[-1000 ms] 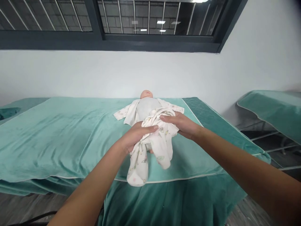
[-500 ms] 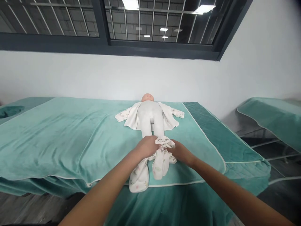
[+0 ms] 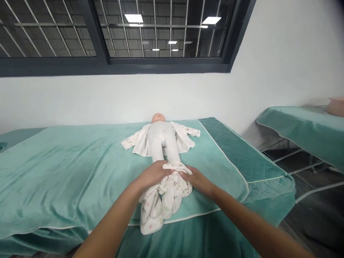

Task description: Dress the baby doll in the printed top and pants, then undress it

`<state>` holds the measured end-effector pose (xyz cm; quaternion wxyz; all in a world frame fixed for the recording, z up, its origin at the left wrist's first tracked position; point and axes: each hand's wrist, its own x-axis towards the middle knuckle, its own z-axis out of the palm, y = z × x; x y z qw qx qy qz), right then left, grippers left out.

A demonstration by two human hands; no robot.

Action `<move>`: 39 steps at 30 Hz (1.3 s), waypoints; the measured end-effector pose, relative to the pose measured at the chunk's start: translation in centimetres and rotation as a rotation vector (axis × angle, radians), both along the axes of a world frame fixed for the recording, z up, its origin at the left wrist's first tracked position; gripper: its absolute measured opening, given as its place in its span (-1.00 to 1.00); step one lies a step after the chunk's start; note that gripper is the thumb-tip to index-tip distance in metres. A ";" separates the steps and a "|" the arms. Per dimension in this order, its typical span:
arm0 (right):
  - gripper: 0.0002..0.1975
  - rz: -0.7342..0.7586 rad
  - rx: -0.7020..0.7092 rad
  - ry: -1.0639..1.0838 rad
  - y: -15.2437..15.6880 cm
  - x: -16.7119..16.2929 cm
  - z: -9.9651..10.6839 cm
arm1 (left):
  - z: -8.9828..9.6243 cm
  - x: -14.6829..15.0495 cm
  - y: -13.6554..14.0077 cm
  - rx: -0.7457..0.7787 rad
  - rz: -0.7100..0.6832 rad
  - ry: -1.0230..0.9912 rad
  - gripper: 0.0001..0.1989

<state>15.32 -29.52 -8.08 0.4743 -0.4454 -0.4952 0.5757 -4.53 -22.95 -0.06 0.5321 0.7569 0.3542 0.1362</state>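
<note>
A baby doll (image 3: 161, 133) with a white cloth body lies on its back on the green bed, head toward the wall. Beneath it a white patterned jacket (image 3: 188, 135) is spread open, sleeves out to both sides. At the doll's lower legs I hold baby trousers (image 3: 154, 213), white with a small print and bunched up at the waistband. My left hand (image 3: 156, 173) grips the band's left side, and my right hand (image 3: 195, 177) grips its right side with the thumb on the cloth. The doll's feet are hidden by the trousers, whose legs hang toward me.
The bed has a light green blanket (image 3: 67, 172) with white piping over a darker green cover (image 3: 242, 150). A second green-covered bed (image 3: 301, 122) on a metal frame stands at right. Behind are a white wall (image 3: 107, 100) and a barred window (image 3: 161, 36).
My hands have spread the trousers' waistband wider around the doll's lower legs, and the cloth is more gathered. The view has shifted to the right and slightly up.
</note>
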 end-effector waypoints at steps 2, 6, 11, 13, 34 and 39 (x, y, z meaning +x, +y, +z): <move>-0.46 -0.011 0.014 0.032 0.5 0.2 -0.3 | 0.2 0.1 -0.5 -0.079 0.075 -0.058 -0.67; -0.59 -0.151 0.105 -0.063 2.1 0.4 -1.1 | 0.9 0.1 -1.1 -0.207 0.123 -0.173 -0.66; -0.66 -0.233 0.169 -0.127 3.8 0.5 -1.0 | 1.5 -0.4 0.2 -0.299 0.071 -0.106 -0.55; -0.68 -0.243 0.186 -0.135 4.6 0.5 -1.1 | 1.5 -0.5 1.1 -0.313 0.074 -0.085 -0.52; -0.49 -0.239 0.020 0.182 12.7 2.0 -0.2 | 1.5 3.2 8.2 0.089 0.437 -0.039 -0.61; -0.51 -0.338 0.190 -0.130 13.4 2.3 0.4 | 2.3 4.4 9.8 0.127 0.431 -0.081 -0.67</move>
